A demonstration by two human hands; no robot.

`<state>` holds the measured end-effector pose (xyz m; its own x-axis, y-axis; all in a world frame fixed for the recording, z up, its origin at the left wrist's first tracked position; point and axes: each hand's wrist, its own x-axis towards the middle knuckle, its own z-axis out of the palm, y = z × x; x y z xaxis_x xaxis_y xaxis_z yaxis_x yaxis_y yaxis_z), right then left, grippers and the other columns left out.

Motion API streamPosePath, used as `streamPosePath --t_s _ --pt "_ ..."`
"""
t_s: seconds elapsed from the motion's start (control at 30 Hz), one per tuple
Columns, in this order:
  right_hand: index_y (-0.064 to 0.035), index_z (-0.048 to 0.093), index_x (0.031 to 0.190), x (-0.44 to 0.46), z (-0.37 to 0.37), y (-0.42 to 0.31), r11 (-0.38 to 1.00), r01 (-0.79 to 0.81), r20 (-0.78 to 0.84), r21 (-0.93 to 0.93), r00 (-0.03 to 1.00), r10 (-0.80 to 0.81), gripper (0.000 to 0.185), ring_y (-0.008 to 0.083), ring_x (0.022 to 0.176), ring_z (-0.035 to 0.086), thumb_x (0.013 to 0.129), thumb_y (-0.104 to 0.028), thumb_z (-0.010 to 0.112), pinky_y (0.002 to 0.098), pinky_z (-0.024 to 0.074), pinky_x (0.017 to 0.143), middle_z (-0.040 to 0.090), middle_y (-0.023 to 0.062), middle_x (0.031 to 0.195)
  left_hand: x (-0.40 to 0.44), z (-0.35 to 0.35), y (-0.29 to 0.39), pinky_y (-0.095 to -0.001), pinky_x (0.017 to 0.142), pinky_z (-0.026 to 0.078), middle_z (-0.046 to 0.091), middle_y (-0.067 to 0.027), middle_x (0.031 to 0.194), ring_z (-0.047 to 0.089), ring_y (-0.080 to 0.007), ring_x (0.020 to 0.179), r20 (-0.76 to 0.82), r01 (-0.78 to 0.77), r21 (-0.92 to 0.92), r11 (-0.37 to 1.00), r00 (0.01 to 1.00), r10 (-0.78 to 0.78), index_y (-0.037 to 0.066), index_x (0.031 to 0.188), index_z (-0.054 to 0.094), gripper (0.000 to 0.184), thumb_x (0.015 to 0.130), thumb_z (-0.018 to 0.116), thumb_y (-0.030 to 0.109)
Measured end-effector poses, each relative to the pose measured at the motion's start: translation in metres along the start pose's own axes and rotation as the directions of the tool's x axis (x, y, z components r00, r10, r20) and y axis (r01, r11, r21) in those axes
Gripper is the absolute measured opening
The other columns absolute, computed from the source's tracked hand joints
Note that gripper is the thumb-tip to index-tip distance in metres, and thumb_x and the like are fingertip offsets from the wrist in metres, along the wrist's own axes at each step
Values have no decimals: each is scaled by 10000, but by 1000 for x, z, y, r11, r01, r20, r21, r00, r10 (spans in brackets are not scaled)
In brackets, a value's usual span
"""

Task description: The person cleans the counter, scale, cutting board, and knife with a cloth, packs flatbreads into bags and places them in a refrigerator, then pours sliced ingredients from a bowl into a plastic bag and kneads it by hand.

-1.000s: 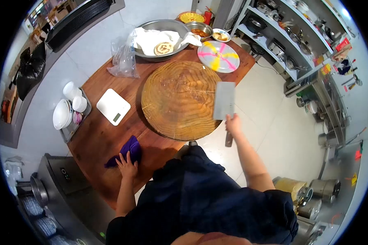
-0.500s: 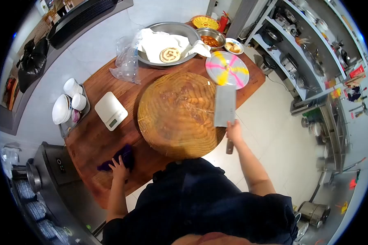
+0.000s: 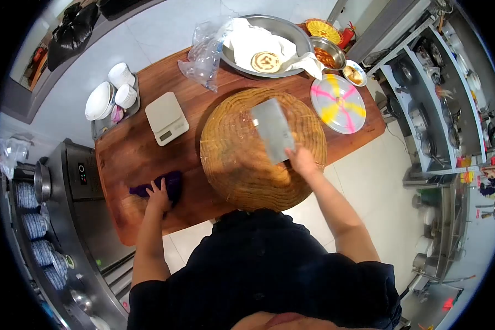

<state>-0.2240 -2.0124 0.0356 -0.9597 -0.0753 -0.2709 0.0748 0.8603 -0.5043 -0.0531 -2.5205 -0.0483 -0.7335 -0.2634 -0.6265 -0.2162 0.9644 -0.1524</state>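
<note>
My right hand (image 3: 304,159) is closed around the handle end of a cleaver (image 3: 273,132). The cleaver's broad blade is over a round wooden chopping block (image 3: 236,165); whether it touches the wood I cannot tell. A small pale bit lies near the blade's left edge. At the table's near left, my left hand (image 3: 158,197) rests with fingers spread on a crumpled dark purple cloth (image 3: 173,184).
A white kitchen scale (image 3: 167,115) and a tray of white bowls (image 3: 125,96) stand left. Behind the block is a metal basin (image 3: 291,27) with flatbread (image 3: 265,62) on white cloth. A colourful round lid (image 3: 338,103) and a bowl of red food (image 3: 325,56) are at right.
The cleaver has moved left, from the block's right edge to over its middle, and its blade now tilts. My left hand stays on the cloth. The camera view has shifted.
</note>
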Motion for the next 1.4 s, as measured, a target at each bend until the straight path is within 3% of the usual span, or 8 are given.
streamPosePath --t_s 0.13,0.27,0.3,0.43,0.53,0.83,1.17,1.4 --pt "27 557 991 -22 -6 -14 990 140 -32 -34 989 -141 416 443 874 592 898 -378 533 483 471 778 617 287 898 -2 2 4 -544 1057 285 28 -348 1462 147 -605 1285 1 30 -14 999 1000 -30 133 1476 44 1013 735 722 267" --pt "49 571 968 15 -15 83 981 -160 -231 112 956 182 434 414 716 623 898 -378 551 471 493 653 627 256 738 -6 -5 9 -542 1064 280 26 -335 1469 151 -596 1290 12 35 -18 999 999 -34 138 1476 54 996 738 713 248" --pt "17 581 919 16 -32 79 965 -184 -198 185 955 220 365 214 498 602 912 -346 539 349 475 441 613 137 629 -5 -2 6 -542 1067 274 25 -333 1470 147 -594 1292 -5 -9 44 999 1000 10 140 1477 50 993 740 707 242" --pt "30 585 980 10 -15 23 1000 -2 -91 29 996 5 382 445 875 602 890 -340 555 482 484 741 623 281 891 3 13 -2 -543 1059 289 21 -330 1472 127 -590 1301 -21 -16 98 995 1000 18 148 1479 33 989 746 693 218" --pt "26 558 910 -19 18 -39 962 238 -11 -137 970 -241 404 465 830 584 890 -377 541 492 468 752 609 290 851 29 50 -9 -530 1026 348 10 -327 1473 114 -588 1304 -91 29 135 990 996 -17 154 1478 18 1000 747 699 207" --pt "66 569 919 33 -46 64 950 -246 -200 190 938 283 433 375 668 635 891 -366 563 440 500 618 639 242 780 5 9 3 -501 978 420 -8 -322 1475 127 -567 1314 52 32 125 992 998 -39 156 1478 4 1012 758 712 232" --pt "52 532 1082 21 2 -85 958 255 177 -132 957 -230 461 430 863 609 935 -382 479 460 493 785 621 293 867 8 8 2 -483 968 430 32 -331 1470 162 -574 1302 37 61 67 996 997 -64 155 1478 11 1006 758 710 223" --pt "38 574 1025 60 -37 4 995 -100 -33 8 994 100 439 378 707 638 927 -384 504 438 518 667 635 252 810 13 23 -3 -489 958 437 39 -347 1461 183 -589 1287 -4 34 138 990 999 -34 138 1478 34 996 744 706 180"
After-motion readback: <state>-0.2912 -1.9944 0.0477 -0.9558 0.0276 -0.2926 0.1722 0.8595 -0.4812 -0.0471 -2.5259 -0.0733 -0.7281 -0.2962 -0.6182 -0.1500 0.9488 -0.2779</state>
